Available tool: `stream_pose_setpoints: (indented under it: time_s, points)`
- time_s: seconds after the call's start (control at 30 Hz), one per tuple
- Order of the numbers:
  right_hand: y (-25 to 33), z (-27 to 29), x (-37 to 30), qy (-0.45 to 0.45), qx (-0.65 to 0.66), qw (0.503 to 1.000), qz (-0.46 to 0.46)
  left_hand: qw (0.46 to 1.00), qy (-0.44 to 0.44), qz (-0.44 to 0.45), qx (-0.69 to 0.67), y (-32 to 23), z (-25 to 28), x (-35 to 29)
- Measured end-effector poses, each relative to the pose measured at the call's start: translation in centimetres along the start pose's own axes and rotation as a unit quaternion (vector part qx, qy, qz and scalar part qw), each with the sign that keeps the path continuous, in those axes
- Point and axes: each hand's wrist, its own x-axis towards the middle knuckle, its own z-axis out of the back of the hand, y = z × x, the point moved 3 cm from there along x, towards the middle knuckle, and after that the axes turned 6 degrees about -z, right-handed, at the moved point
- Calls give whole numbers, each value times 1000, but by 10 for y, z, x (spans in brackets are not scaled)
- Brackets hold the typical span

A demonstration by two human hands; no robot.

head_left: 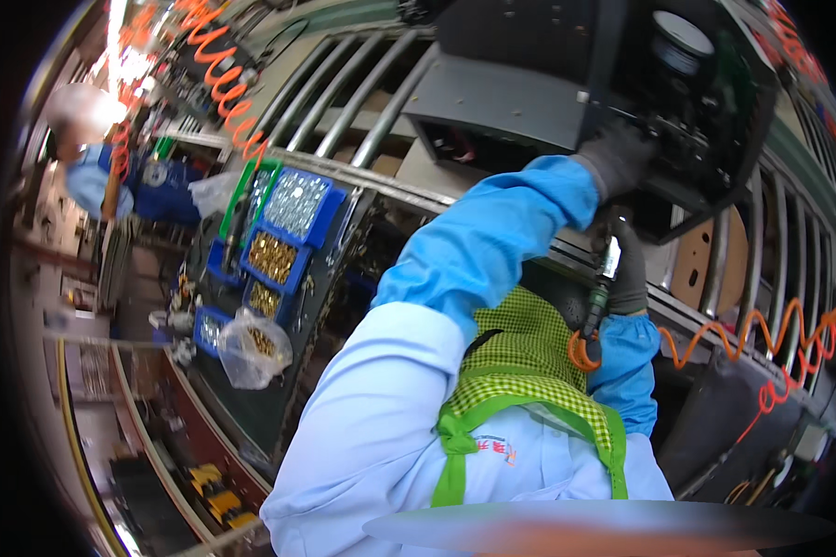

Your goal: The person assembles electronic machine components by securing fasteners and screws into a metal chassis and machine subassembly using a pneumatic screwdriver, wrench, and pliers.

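Observation:
In a grey glove, my left hand (617,158) reaches into the open side of a large black-and-grey machine housing (520,102). Its fingers merge with the dark parts inside, so whether they grip anything is hidden. Close below, my gloved right hand (630,271) is closed around a slim air driver (600,290) with a silver front and dark green body. The driver points up toward the housing, and an orange hose end (582,353) joins its lower end. A round white-topped part (683,34) sits inside the housing, above my left hand.
The housing rests on a roller conveyor (355,102). To the left, blue bins (320,215) hold silver and brass-coloured fasteners beside a clear plastic bag (255,348). Orange coiled hoses (218,79) hang at upper left; another coil (729,343) stretches at right. Another person (88,181) stands far left.

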Motion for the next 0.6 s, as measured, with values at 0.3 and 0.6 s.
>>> stream_pose_setpoints:
  time_s: [0.3, 0.6]
  points:
    - [6, -5, -8, -36, -20, 999, 15, 998, -34, 21, -55, -1, -3, -10]
    - [4, -1, 2, -11, -27, 1000, -11, 998, -40, 24, -47, 0, 3, -7]
